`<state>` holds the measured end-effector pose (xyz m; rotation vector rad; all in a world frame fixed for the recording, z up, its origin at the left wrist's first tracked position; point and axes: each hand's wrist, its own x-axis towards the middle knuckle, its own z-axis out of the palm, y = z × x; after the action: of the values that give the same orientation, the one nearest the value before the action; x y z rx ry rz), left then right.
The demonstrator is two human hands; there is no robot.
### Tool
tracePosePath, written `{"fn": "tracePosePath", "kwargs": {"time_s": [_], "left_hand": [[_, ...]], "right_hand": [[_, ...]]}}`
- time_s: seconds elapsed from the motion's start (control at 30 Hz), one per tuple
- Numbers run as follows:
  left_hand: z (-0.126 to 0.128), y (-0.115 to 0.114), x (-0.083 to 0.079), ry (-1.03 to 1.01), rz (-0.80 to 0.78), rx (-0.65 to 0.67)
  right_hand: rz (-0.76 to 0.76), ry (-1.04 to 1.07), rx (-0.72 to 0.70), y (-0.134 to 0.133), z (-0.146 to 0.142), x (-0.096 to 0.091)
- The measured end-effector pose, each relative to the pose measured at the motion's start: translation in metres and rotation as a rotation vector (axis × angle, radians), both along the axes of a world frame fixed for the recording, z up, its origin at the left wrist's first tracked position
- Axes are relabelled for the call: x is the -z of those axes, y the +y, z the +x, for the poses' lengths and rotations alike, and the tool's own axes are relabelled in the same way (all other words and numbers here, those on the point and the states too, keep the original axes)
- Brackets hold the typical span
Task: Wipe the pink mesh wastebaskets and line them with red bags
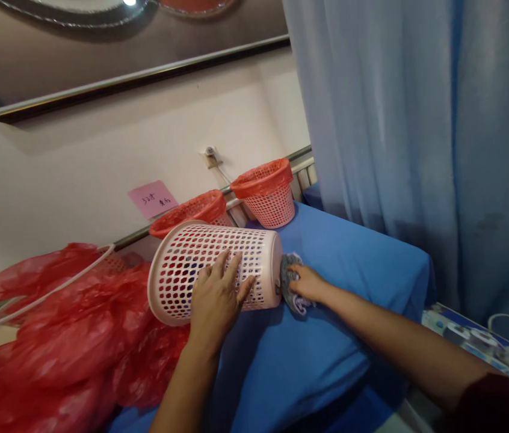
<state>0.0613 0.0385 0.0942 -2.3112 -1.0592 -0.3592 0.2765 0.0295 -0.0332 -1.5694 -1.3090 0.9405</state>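
A pale pink plastic wastebasket (259, 240) with a perforated wall lies on its side over the blue bed, rim to the left and base to the right. My left hand (216, 294) holds it steady from the near side, fingers spread across the holes. At the base, my right hand (304, 282) grips a crumpled grey cloth (290, 276) with whitish edging, pressed against or close beside the bottom. Part of the cloth is hidden behind my fingers.
Two wastebaskets with red liners, one at the back (270, 204) and one partly hidden (218, 210), stand along the wall. Red plastic bags (74, 337) pile up at left around a white bent rail (69, 282). A blue curtain (385, 120) hangs at right, above a cluttered surface (475, 343).
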Motion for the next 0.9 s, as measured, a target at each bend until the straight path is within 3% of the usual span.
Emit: {"fn": "tracePosePath", "kwargs": {"time_s": [0.17, 0.27, 0.33, 0.5, 0.6, 0.7, 0.8, 0.9], "left_hand": [[0.0, 0.001, 0.003, -0.023, -0.001, -0.002], [0.0, 0.001, 0.004, -0.035, 0.006, 0.004], [0.0, 0.0, 0.004, -0.048, 0.004, 0.005], [-0.001, -0.002, 0.005, -0.088, -0.009, 0.003], [-0.001, -0.004, 0.006, -0.092, -0.009, 0.006], [-0.001, -0.005, 0.007, -0.086, -0.01, -0.011], [-0.001, -0.005, 0.006, -0.083, -0.015, -0.018], [-0.001, -0.005, 0.006, -0.08, -0.023, -0.021]], "right_hand": [[-0.058, 0.061, -0.153, -0.026, -0.001, 0.006], [0.053, 0.096, -0.016, -0.022, -0.002, 0.001], [0.108, 0.004, 0.058, -0.018, -0.005, 0.001], [0.031, -0.161, -0.083, -0.02, -0.002, 0.0], [0.065, -0.129, -0.026, -0.022, 0.009, -0.014], [0.277, -0.051, 0.07, -0.029, 0.009, -0.027], [0.507, 0.013, 0.065, -0.039, -0.006, -0.02], [0.302, -0.034, 0.023, -0.042, -0.015, 0.0]]}}
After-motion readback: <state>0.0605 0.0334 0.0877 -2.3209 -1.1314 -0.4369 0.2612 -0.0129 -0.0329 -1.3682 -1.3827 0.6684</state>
